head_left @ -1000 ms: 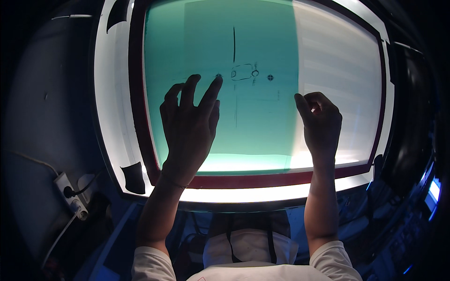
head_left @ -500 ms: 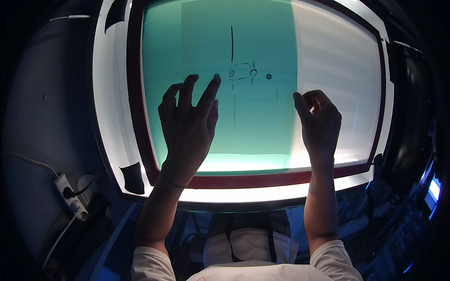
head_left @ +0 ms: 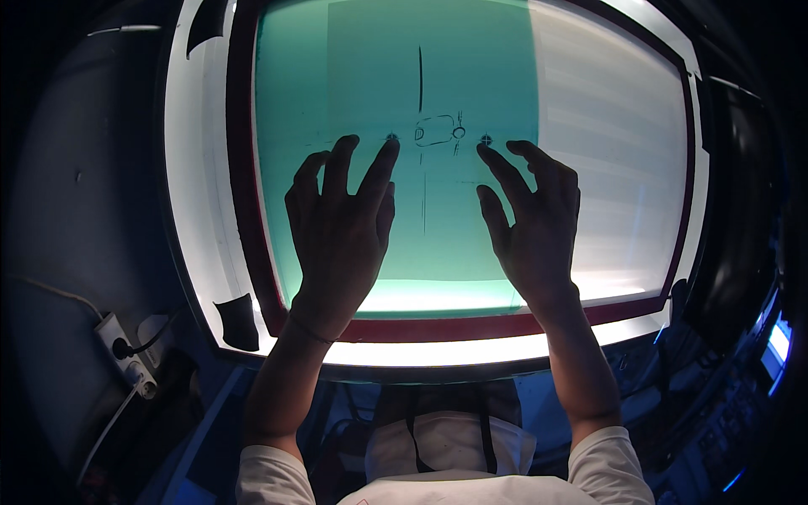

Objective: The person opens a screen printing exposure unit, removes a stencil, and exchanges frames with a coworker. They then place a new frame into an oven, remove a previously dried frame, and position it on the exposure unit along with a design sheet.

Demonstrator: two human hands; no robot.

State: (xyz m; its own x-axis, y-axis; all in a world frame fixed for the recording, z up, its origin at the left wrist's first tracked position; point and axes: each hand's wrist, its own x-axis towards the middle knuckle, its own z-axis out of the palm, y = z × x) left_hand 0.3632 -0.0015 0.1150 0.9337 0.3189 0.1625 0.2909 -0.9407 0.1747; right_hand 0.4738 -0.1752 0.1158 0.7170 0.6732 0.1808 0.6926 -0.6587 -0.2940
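Brightly backlit, a white desk (head_left: pixel 421 352) amid a dim, bluish room. At its left side, two black patches (head_left: pixel 238 322); farther out, a white power strip (head_left: pixel 145 383) with a dark plug (head_left: pixel 124 347); at the far right, a small glowing panel (head_left: pixel 778 345). Flat on the desk, a dark red frame (head_left: pixel 454 329), filled by a green area (head_left: pixel 454 227) at left and middle and a pale area (head_left: pixel 623 151) at right. Long axis of the frame from left to right. On the green, a small rounded outline (head_left: pixel 436 130), also longest sideways, a circle (head_left: pixel 459 132) at its right end; above it, a thick dark line (head_left: pixel 421 80) pointing toward the frame's far side. Left hand (head_left: pixel 337 227) over the green, fingers (head_left: pixel 376 172) parted and unclenched, index tip at the left crosshair mark (head_left: pixel 391 136). Right hand (head_left: pixel 539 223) across the green-pale border, fingers (head_left: pixel 507 174) spread and loosely bent, released, index tip at the lower edge of the right crosshair mark (head_left: pixel 486 139). Pressing or hovering: impossible to tell.
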